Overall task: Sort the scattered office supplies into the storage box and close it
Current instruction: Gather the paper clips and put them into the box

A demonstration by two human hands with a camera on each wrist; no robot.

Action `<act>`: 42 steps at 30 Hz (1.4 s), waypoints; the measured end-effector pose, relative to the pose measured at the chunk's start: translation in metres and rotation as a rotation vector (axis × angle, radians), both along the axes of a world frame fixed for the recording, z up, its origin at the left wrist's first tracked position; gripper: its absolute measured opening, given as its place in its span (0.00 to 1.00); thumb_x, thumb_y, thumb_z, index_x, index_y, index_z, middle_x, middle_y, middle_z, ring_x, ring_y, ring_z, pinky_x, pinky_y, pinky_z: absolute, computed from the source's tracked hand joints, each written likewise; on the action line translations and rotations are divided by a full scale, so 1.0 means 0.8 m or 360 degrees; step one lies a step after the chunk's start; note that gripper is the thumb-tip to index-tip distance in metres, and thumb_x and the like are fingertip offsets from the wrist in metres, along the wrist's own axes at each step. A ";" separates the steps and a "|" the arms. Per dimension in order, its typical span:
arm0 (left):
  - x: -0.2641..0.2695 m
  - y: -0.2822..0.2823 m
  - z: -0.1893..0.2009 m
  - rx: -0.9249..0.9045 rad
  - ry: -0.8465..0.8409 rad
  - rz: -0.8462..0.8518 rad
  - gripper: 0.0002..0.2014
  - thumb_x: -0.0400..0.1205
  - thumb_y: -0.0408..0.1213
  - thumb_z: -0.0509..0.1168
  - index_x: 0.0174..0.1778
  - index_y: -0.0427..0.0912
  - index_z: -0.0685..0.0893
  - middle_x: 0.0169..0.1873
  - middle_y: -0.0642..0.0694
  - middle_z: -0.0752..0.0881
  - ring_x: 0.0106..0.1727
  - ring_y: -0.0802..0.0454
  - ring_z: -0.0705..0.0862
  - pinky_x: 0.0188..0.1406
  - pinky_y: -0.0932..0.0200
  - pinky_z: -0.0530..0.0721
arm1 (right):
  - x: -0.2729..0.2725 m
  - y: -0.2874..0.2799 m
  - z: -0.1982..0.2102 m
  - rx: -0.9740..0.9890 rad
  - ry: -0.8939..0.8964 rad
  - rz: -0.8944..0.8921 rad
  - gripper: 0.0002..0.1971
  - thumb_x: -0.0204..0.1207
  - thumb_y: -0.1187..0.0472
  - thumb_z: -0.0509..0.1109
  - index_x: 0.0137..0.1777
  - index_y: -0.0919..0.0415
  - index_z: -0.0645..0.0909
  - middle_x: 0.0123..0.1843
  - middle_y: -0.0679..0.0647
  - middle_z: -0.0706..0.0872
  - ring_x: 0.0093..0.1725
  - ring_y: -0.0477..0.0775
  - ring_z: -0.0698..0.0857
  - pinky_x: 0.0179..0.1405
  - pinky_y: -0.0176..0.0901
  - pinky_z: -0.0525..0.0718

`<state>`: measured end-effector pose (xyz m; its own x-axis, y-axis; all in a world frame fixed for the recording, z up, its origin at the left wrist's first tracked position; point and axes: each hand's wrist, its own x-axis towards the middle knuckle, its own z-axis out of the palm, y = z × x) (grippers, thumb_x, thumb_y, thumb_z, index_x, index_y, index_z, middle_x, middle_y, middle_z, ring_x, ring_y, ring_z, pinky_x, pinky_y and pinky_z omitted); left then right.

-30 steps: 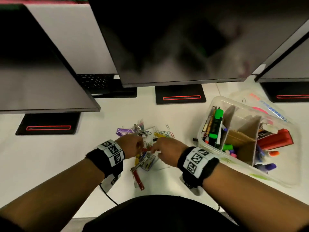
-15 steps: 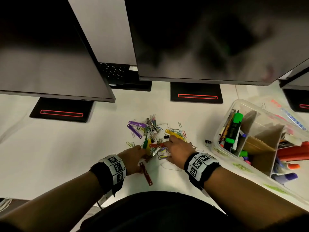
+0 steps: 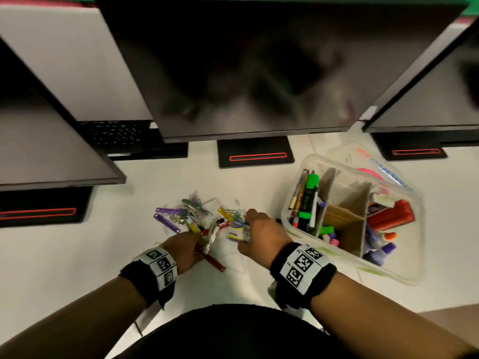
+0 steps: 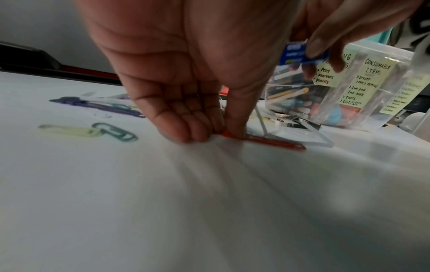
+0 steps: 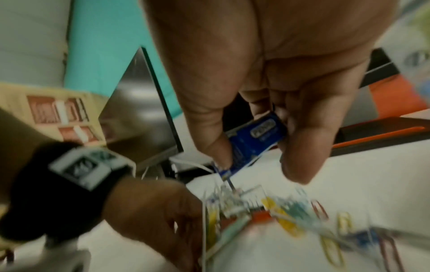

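While half a second ago the right hand [image 3: 261, 234] lay flat on the pile [image 3: 207, 218] at frame centre, a small blue packet [image 5: 253, 139] is now pinched between its thumb and fingers, so one item is judged ready for boxing. A red strip [image 4: 267, 141] is pinched on the desk by the left hand [image 3: 182, 251]. Pens, markers and a red stapler are held in the open storage box [image 3: 298, 224], right of centre.
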<state>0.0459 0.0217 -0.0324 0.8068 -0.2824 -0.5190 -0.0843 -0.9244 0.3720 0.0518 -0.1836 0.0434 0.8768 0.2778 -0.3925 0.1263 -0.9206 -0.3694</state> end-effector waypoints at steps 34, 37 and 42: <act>0.023 -0.051 0.013 -0.0208 -0.0438 -0.0037 0.04 0.78 0.36 0.66 0.46 0.43 0.84 0.41 0.52 0.76 0.47 0.54 0.75 0.47 0.63 0.71 | -0.017 -0.239 0.098 -0.0377 0.0260 -0.0431 0.19 0.72 0.72 0.62 0.50 0.49 0.88 0.32 0.38 0.78 0.46 0.48 0.80 0.37 0.28 0.74; 0.023 -0.048 0.016 -0.0170 -0.0423 -0.0020 0.04 0.78 0.36 0.66 0.46 0.42 0.84 0.44 0.50 0.79 0.47 0.54 0.74 0.46 0.63 0.69 | -0.010 -0.237 0.094 -0.0412 0.0236 -0.0535 0.11 0.73 0.66 0.66 0.44 0.53 0.88 0.44 0.48 0.87 0.52 0.53 0.84 0.52 0.39 0.82; 0.023 -0.039 0.013 -0.0191 -0.0429 0.0042 0.06 0.78 0.34 0.66 0.48 0.41 0.85 0.48 0.47 0.82 0.49 0.53 0.75 0.49 0.64 0.70 | 0.003 -0.244 0.077 -0.0590 0.0162 -0.0482 0.15 0.72 0.68 0.61 0.30 0.48 0.73 0.38 0.48 0.82 0.45 0.54 0.83 0.35 0.32 0.70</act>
<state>0.0642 -0.0098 -0.0223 0.9189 -0.3060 -0.2489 -0.1717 -0.8784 0.4460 0.0540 -0.3786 0.1050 0.8487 -0.1589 -0.5044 -0.1875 -0.9823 -0.0061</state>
